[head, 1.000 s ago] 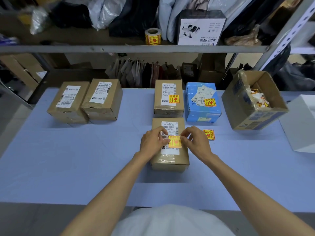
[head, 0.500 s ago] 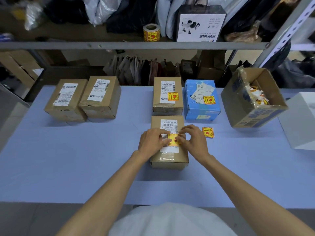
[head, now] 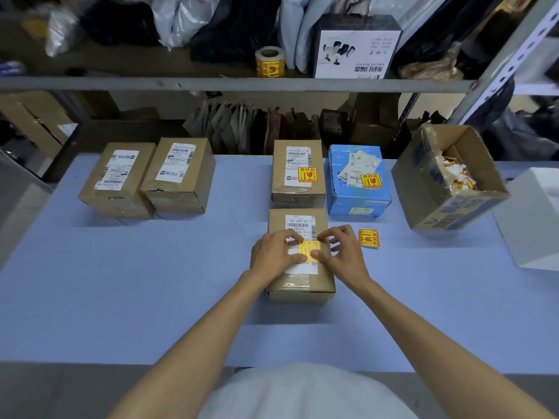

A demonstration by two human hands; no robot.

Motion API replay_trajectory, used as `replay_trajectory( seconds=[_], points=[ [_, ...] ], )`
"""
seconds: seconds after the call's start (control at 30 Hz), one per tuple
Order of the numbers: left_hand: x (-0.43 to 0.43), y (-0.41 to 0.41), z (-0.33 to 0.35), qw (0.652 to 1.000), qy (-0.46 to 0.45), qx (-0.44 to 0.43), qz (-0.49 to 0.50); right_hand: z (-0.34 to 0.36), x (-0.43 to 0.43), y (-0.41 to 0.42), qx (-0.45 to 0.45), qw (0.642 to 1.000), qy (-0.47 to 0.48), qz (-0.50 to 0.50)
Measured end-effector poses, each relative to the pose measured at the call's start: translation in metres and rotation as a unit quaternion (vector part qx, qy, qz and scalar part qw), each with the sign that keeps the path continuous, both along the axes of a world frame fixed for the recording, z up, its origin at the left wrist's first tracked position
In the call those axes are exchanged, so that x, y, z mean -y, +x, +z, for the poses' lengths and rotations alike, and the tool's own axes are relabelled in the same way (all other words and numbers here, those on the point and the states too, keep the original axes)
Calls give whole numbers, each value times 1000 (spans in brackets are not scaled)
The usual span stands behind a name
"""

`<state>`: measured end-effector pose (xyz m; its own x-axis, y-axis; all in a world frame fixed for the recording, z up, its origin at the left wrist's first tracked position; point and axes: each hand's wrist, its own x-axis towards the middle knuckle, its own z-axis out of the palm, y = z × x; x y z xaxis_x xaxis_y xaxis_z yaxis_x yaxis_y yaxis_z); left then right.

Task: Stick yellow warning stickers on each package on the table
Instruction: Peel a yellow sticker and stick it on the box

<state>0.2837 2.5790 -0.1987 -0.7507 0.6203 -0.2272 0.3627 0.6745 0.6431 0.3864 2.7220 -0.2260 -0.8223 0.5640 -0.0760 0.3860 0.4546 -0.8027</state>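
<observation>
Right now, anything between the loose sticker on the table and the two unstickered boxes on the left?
At table level, yes: the near cardboard box, where the left hand and right hand press a yellow sticker, sits roughly between the loose sticker and the far-left box and its neighbour box. Otherwise only bare blue table.

A single head-worn view looks forward and down across the surface (head: 121, 297) toward its far-edge shelf (head: 211, 83), close above it.
</observation>
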Motion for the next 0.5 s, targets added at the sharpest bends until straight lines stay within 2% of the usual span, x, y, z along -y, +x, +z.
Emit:
replay_trajectory(
  seconds=[0.13, 0.2, 0.33, 0.4, 0.5],
  points=[
    [-1, -7, 3, 999, -1, 34, -10, 5, -6, -1, 5, 999, -25, -38],
    [-3, -9, 4, 1000, -5, 27, -3, 7, -1, -6, 23, 998, -9, -54],
    [-11, -6, 8, 998, 15, 42, 33, 5, 8, -13, 43, 997, 58, 0],
    [-13, -8, 11, 989, 59, 123, 62, 6, 4, -14, 47, 996, 69, -12],
    [-17, -14, 23, 947, 148, 260, 117, 16, 0, -17, 65, 991, 110, -46]
  ],
)
